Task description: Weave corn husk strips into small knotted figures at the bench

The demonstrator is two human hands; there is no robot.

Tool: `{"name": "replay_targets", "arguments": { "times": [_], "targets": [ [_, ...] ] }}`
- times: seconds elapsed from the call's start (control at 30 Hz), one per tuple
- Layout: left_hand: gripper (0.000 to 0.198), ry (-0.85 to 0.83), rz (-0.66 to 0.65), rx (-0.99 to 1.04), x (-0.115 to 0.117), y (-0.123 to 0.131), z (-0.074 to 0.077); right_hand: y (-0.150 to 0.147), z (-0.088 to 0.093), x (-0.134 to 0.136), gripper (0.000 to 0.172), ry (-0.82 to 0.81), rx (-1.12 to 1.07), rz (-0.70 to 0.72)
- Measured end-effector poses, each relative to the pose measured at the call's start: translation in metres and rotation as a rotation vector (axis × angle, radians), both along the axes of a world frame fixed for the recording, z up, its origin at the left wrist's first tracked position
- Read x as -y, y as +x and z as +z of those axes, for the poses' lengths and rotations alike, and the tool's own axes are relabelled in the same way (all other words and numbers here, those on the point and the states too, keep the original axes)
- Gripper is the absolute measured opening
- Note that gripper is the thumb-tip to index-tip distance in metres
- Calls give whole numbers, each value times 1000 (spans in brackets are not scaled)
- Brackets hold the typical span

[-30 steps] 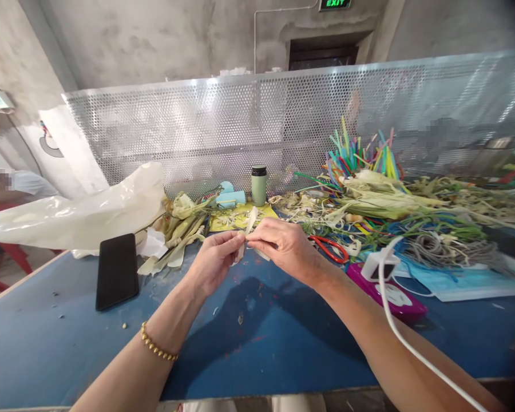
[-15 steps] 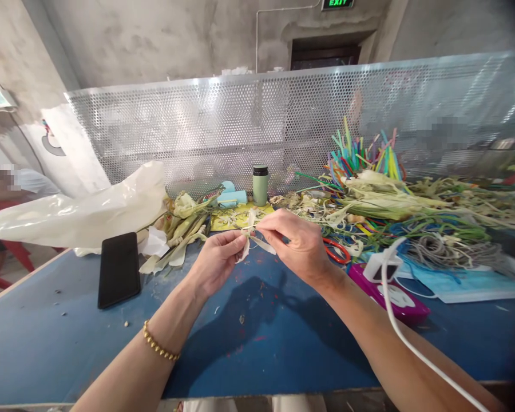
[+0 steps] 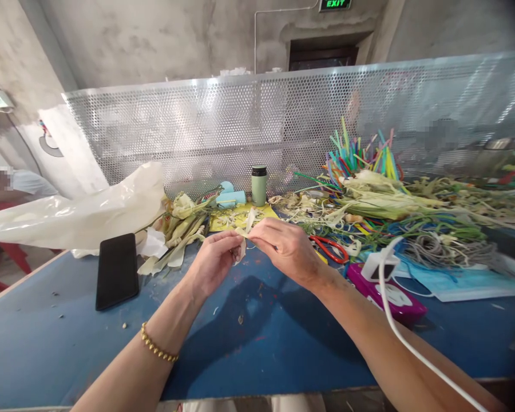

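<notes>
Both hands meet above the middle of the blue table (image 3: pixel 47 343). My left hand (image 3: pixel 212 260) pinches a pale strip of corn husk (image 3: pixel 245 232) between thumb and fingers. My right hand (image 3: pixel 285 246) is closed on the same husk strip from the right, fingertips touching the left hand's. One end of the strip sticks up between the hands and another hangs down. A gold bead bracelet (image 3: pixel 157 346) sits on my left wrist.
A black phone (image 3: pixel 117 270) lies at left beside a white plastic bag (image 3: pixel 77 214). Husks (image 3: pixel 182 226), a green bottle (image 3: pixel 258 185), red scissors (image 3: pixel 330 247), coloured straws (image 3: pixel 360 151), a magenta device (image 3: pixel 390 292) with white cable and a perforated metal screen (image 3: pixel 283 120) surround the hands. A person sits at far left.
My right hand drew a little to the right, pulling the husk strip out, then came back against the left hand. The left hand stayed nearly still.
</notes>
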State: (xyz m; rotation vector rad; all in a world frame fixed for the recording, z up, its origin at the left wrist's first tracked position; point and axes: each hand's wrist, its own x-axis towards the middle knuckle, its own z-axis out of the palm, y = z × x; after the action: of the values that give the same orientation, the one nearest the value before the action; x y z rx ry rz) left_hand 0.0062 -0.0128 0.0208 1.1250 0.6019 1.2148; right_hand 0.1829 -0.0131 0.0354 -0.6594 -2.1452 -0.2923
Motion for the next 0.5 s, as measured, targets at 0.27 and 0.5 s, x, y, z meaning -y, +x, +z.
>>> {"name": "replay_targets", "arguments": {
  "times": [0.27,0.5],
  "targets": [
    [31,-19,7,-56,2,2,2,0,-1,-1,21,-10,40,-5],
    [26,-35,44,-54,2,1,2,1,-2,-2,19,20,104,-18]
  ]
}}
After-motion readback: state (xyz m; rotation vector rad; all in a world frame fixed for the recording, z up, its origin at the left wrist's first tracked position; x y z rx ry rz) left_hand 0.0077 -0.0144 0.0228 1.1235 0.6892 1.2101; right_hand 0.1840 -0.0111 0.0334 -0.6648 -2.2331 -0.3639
